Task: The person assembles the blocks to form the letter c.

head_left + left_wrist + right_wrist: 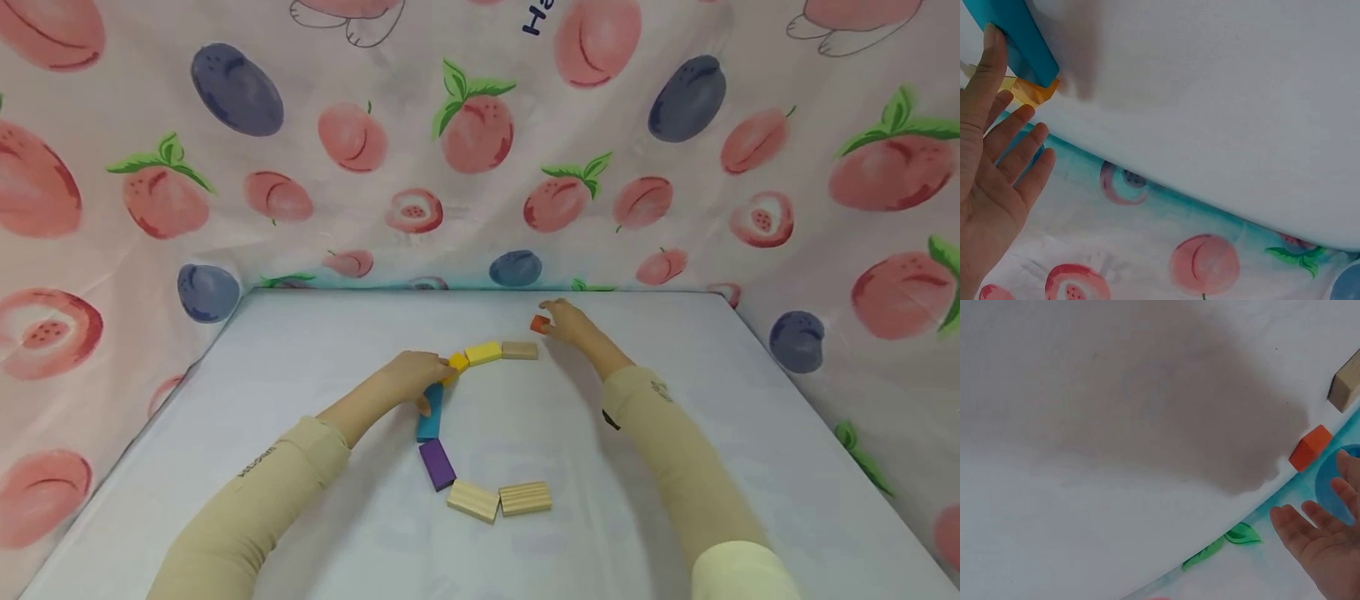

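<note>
My left hand (411, 377) is over the left side of a curved row of wooden blocks. Its thumb touches the blue block (430, 421), while the other fingers extend beside the yellow-orange block (458, 362). Those fingers look spread in the left wrist view, close to the same yellow-orange block (1034, 92). At the row's far right end, my right hand (572, 323) hovers at a small orange-red block (539, 323). In the right wrist view its fingers are loosely extended near that block (1311, 447); whether the thumb touches it I cannot tell.
Along the curve lie a yellow block (483, 353), a plain wood block (520, 350), a purple block (437, 464) and two more plain blocks, one left (473, 501) and one right (525, 498). A fruit-print cloth (480, 217) stands behind the white table (675, 350).
</note>
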### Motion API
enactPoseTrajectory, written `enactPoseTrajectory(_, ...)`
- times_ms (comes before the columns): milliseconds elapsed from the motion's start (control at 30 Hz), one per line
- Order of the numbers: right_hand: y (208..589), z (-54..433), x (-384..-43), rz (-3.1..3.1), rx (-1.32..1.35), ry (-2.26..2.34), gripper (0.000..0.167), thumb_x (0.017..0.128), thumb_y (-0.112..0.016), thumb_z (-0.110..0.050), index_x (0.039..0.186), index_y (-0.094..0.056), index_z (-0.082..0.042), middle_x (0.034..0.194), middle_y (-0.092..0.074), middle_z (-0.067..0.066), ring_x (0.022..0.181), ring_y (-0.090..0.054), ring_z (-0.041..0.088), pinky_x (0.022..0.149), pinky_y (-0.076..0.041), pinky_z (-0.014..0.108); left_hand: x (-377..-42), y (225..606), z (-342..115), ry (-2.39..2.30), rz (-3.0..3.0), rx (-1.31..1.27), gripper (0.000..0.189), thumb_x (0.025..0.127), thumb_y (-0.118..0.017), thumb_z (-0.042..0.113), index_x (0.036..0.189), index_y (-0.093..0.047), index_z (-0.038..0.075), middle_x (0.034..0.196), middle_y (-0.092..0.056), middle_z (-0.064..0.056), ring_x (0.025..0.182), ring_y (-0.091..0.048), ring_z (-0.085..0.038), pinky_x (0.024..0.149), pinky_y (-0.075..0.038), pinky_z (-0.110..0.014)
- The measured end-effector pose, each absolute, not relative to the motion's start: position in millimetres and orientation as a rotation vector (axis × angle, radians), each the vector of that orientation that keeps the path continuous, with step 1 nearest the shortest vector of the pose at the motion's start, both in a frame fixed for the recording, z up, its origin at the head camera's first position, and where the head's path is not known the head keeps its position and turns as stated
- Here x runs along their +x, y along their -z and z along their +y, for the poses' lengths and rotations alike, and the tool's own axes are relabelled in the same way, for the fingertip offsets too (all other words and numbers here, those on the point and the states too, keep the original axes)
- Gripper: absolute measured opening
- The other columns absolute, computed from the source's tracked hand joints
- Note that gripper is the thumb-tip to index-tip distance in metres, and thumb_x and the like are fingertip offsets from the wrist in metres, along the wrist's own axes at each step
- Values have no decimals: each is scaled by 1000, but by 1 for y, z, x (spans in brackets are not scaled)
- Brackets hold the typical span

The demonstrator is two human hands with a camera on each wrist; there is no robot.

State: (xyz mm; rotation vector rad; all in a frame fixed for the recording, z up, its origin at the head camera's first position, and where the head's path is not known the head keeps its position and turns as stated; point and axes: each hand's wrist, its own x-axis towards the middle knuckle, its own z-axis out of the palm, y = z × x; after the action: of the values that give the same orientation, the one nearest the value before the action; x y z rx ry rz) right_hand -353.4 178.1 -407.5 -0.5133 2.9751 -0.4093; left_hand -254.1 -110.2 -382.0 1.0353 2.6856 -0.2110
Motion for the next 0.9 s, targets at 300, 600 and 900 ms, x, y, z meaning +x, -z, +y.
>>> enactPoseTrajectory(300, 419, 178, -361, 2936, -552, 397, 55, 93, -55, -9, 142, -33, 5, 141, -33, 36, 126, -42, 47, 105, -37, 53, -249, 379, -116, 94, 2725, 1024, 71, 70, -83, 23, 131, -51, 6, 124, -62, -14, 110, -58, -28, 98, -47, -42)
enactPoseTrajectory(600, 425, 178, -379, 2903, -454, 396, 59, 91, -61, -16, 143, -35, -2, 141, -34, 34, 125, -38, 53, 104, -36, 58, -248, 375, -117, 56, 2798, 1110, 69, 67, -85, 21, 123, -51, 1, 115, -63, -16, 99, -59, -27, 89, -52, -38)
enactPoseTrajectory(900, 532, 206, -473, 2935, -509, 304, 64, 90, -63, -35, 146, -32, -23, 147, -22, 29, 125, -33, 54, 89, -44, 63, -246, 381, -119, 178, 2851, 1172, 76, 63, -86, 33, 122, -54, -2, 115, -56, -14, 94, -56, -24, 83, -53, -33)
